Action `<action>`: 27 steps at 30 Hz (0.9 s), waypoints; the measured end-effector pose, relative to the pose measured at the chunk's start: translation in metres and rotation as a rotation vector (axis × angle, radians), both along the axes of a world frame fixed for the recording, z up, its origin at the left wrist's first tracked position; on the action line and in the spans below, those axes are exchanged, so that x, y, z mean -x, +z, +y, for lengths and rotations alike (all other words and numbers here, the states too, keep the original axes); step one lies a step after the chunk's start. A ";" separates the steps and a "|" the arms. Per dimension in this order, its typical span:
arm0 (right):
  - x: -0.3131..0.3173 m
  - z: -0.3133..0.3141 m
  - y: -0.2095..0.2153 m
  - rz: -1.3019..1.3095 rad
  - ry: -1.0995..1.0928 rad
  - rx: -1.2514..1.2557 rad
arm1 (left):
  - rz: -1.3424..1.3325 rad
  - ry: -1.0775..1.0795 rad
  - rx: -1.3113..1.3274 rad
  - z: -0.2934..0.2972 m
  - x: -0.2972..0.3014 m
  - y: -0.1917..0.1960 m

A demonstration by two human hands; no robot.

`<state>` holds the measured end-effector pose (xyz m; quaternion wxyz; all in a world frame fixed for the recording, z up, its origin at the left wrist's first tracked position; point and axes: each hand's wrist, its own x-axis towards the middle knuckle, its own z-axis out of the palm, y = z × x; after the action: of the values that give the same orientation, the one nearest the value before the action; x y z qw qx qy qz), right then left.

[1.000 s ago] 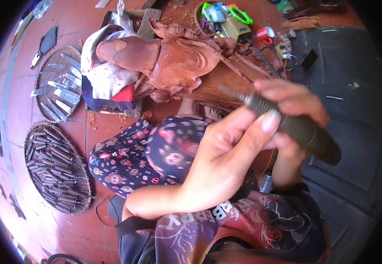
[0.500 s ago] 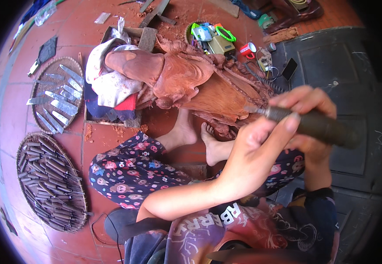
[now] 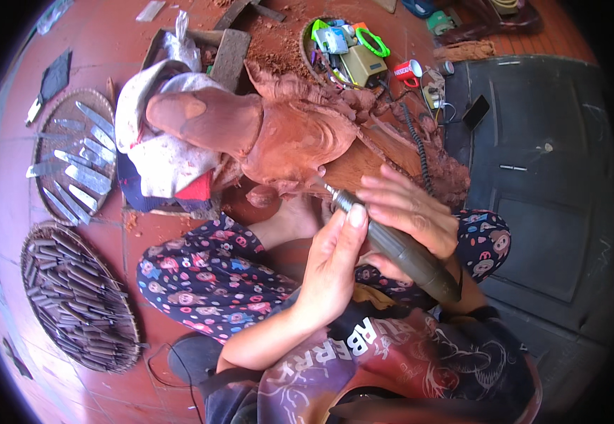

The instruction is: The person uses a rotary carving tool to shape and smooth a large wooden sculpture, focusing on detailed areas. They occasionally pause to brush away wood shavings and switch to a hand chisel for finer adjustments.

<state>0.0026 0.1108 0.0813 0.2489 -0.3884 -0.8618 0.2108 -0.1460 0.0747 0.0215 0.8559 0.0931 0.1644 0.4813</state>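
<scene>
A dark olive rotary tool handpiece (image 3: pixel 409 258) with a metal collar and a thin bit is held at a slant over my lap. My left hand (image 3: pixel 332 261) is closed around its front end, thumb pressed near the collar. My right hand (image 3: pixel 420 219) cradles the body; its fingers lie rather straight along the far side, with the thumb side partly hidden by the tool. Just beyond the bit tip lies a reddish-brown wood carving (image 3: pixel 300 134) with a smooth rounded end and carved folds. The bit is close to its near edge; contact I cannot tell.
The carving's rounded end rests on white cloth (image 3: pixel 173 166) over a wooden box (image 3: pixel 231 60). At left are a basket of flat blades (image 3: pixel 58 116) and one of many handled chisels (image 3: pixel 137 325). Beyond stand a basket with a beige box (image 3: pixel 363 67), red mug (image 3: pixel 407 73) and coiled cord (image 3: pixel 420 148).
Both hands have brought the handpiece left and down, its bit now by the carving's near edge. The right fingers have straightened. The view has shifted slightly.
</scene>
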 end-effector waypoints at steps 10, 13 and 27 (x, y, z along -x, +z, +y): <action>-0.016 0.020 0.040 -0.164 0.150 -0.016 | -0.123 -0.066 -0.123 0.009 -0.016 0.004; -0.022 -0.011 0.008 0.103 0.022 0.092 | -0.040 -0.092 -0.129 -0.008 -0.012 0.002; -0.011 0.005 -0.046 0.428 -0.107 0.342 | 0.041 -0.085 0.188 0.004 -0.007 -0.008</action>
<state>0.0132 0.1155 0.0356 0.3670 -0.4165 -0.7195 0.4173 -0.1391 0.0788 0.0133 0.8770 0.0291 0.2221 0.4250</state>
